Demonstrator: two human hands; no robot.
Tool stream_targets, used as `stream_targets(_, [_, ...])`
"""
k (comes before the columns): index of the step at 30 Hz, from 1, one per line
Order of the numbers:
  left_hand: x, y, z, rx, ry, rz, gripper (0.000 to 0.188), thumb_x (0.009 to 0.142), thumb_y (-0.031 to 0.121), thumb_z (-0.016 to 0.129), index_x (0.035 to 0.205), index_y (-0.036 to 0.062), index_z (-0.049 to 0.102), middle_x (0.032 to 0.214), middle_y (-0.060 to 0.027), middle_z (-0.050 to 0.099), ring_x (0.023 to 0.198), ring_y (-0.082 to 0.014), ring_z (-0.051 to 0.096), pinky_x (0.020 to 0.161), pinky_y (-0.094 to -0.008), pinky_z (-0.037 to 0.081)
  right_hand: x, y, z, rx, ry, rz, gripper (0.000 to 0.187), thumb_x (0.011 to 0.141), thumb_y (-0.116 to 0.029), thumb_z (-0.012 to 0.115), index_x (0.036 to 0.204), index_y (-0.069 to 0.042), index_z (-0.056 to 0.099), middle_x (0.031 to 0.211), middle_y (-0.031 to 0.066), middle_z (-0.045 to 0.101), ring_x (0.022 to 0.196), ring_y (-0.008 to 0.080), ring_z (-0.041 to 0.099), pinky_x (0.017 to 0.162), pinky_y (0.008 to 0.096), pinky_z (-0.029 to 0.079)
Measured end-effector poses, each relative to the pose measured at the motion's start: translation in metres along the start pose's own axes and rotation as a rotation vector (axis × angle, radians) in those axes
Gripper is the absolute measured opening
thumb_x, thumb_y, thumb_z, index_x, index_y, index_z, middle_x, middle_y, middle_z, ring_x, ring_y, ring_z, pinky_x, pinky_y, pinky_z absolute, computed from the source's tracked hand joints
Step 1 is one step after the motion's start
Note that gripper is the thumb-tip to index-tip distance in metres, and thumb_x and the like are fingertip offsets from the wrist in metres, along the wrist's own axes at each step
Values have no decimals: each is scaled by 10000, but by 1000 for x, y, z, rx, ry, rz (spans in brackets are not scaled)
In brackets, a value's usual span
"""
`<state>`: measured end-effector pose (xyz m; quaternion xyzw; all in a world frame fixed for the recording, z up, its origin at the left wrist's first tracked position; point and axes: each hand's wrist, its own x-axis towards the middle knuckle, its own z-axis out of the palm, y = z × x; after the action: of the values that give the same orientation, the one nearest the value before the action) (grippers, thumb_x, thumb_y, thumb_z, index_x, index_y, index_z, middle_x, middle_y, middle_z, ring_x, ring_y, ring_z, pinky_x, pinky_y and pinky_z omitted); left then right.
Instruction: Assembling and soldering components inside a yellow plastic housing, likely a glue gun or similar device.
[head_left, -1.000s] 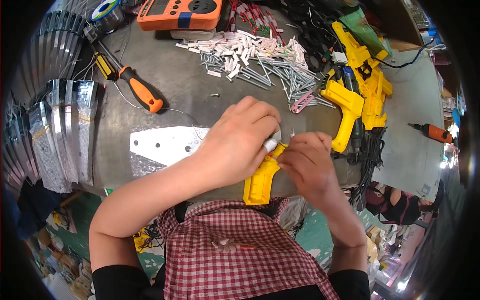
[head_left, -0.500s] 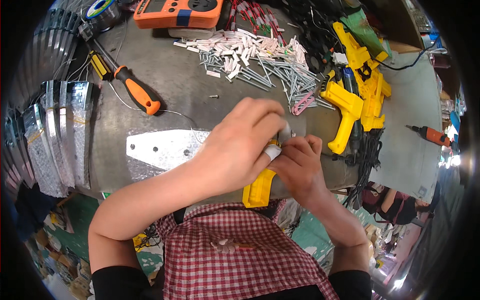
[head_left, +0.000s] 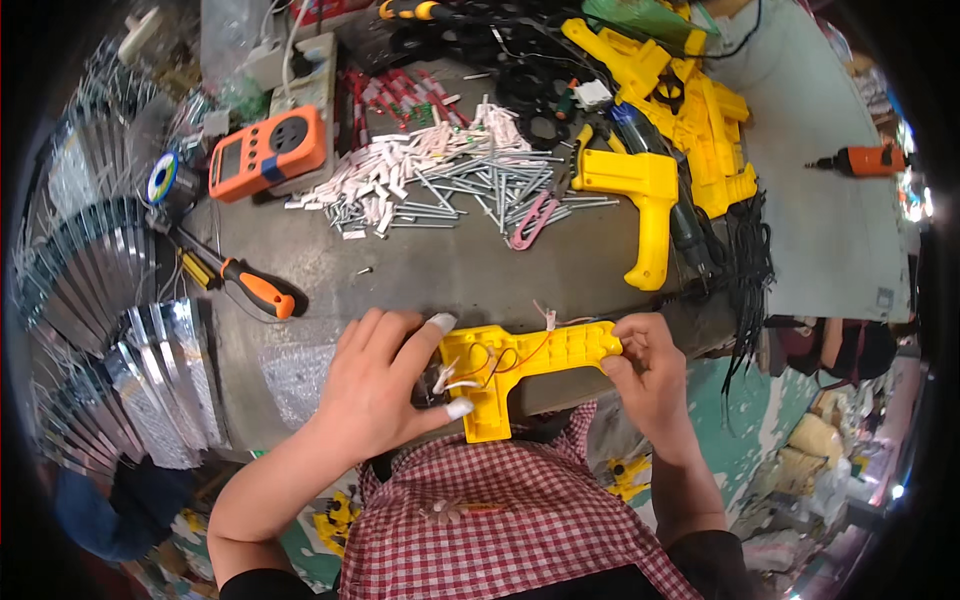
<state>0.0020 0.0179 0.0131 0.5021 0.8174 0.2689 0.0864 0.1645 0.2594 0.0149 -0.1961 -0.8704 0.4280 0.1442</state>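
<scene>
In front of my body lies a yellow pistol-shaped plastic housing half (head_left: 500,372), its hollow, ribbed inside facing up. Thin red and dark wires (head_left: 490,365) curl inside it, with white pieces at its left end. My left hand (head_left: 375,385) grips that left end, index finger at the upper edge and thumb over the handle side. White coverings wrap the tips of its thumb and index finger. At the opposite end, my right hand (head_left: 650,375) pinches the tip of the barrel between thumb and fingers. A small pale connector (head_left: 549,318) stands at the upper edge.
Beyond the hands are piled white sleeves (head_left: 400,165), long screws (head_left: 480,190) and a pink clip (head_left: 534,220). An orange multimeter (head_left: 268,150) and screwdriver (head_left: 258,288) lie left. More yellow housings (head_left: 650,200) sit right, beside black cables (head_left: 750,250). Metal strips (head_left: 165,370) line the left.
My hands have moved apart to opposite ends of the housing. The housing now lies crosswise with its inside showing. The whole view has shifted, and the white metal plate is mostly hidden behind my left hand.
</scene>
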Motion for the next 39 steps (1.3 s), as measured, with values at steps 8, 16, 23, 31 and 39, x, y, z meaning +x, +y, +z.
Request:
stream_targets(8, [21,34,-15,36,-173,-87,648,647,336,807,1157,8,579,1066,-159,603,990,-345,572,879,-430,438,-12,9,15,590,-182,224,184,905,-46,598,1074,6,549,837,82,653,661,75,619,581,207,480])
stream_targets(16, [41,34,-21,-116,-474,-121,460,685,32,670,1140,30,606,1019,-157,646,984,-329,604,932,-411,402,-15,21,20,350,-72,-162,198,826,-93,689,1004,-31,626,897,138,682,752,270,685,647,315,533])
stream_targets(23, [41,37,-11,-83,-487,-218,437,658,-4,629,1094,20,629,974,-137,659,962,-300,607,937,-392,373,-25,25,32,337,18,-223,206,814,-66,691,999,-17,614,887,130,680,733,266,681,635,326,532])
stream_targets(31, [41,28,-8,-121,-503,-193,421,688,137,732,1084,33,633,983,-118,669,959,-292,608,1000,-416,349,-23,23,37,382,-30,-62,190,840,-77,668,1008,-18,603,871,131,674,707,265,675,615,329,520])
stream_targets(39, [41,20,1,-63,-577,-186,484,679,214,786,1101,40,626,1041,-120,651,1008,-297,592,995,-419,364,-8,18,21,98,-120,-158,257,801,-120,723,1011,-34,603,837,126,652,695,284,652,599,350,511])
